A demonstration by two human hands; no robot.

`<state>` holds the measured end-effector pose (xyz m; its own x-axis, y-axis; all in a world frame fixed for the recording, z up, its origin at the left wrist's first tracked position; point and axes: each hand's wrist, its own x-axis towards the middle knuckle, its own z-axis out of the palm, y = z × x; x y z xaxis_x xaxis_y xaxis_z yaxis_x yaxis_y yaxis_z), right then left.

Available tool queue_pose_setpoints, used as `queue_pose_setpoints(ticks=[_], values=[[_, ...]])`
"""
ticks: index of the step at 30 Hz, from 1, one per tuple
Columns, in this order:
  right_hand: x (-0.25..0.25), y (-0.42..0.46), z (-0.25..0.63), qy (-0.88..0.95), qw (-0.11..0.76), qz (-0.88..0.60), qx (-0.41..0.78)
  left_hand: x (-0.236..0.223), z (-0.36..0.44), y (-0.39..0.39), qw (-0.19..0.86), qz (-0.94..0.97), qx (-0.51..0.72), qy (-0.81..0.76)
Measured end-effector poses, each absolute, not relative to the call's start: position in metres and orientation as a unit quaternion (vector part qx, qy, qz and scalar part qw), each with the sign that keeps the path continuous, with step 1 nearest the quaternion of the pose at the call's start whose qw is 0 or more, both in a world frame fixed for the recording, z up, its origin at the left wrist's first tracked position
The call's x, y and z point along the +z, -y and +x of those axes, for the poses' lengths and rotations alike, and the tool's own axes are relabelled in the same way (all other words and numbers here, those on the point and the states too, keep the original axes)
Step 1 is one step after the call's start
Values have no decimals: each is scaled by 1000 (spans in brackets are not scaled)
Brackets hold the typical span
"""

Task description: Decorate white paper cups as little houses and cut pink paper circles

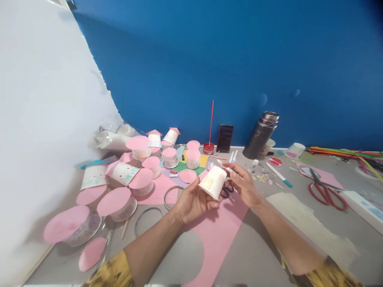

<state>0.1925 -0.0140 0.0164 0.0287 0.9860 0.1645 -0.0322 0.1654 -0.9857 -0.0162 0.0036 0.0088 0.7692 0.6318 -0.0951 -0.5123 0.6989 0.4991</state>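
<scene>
With fingers (213, 204) of left hand (188, 201) cradling white tapered paper cup (213, 182) above flat pink paper sheet (228, 220), and those of right hand (247, 187) pinching slim white pen (228, 169), guard against possible wall dents from over-squeezing or stray streaks from pen slippage.

White backdrop (44, 79) at upper left is kinda washing out, while the upper-right corner is showing nearly black. Soft shadows are falling leftward from the lower-left pink-topped cups (66, 224), and fine details are looking smeary.
</scene>
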Motion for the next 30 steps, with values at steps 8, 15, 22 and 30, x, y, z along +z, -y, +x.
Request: queue_pose_setpoints(ticks=[8,15,22,30], values=[[11,12,196,497,579,-446,467,10,-13,2,901,252,314,-165],[19,10,201,533,613,-497,305,-1,-14,-5,858,234,368,-274],[18,11,198,595,577,-508,235,3,-14,-1,856,270,369,-241],[13,1,221,635,537,-505,232,3,-17,-14,826,226,444,-264]])
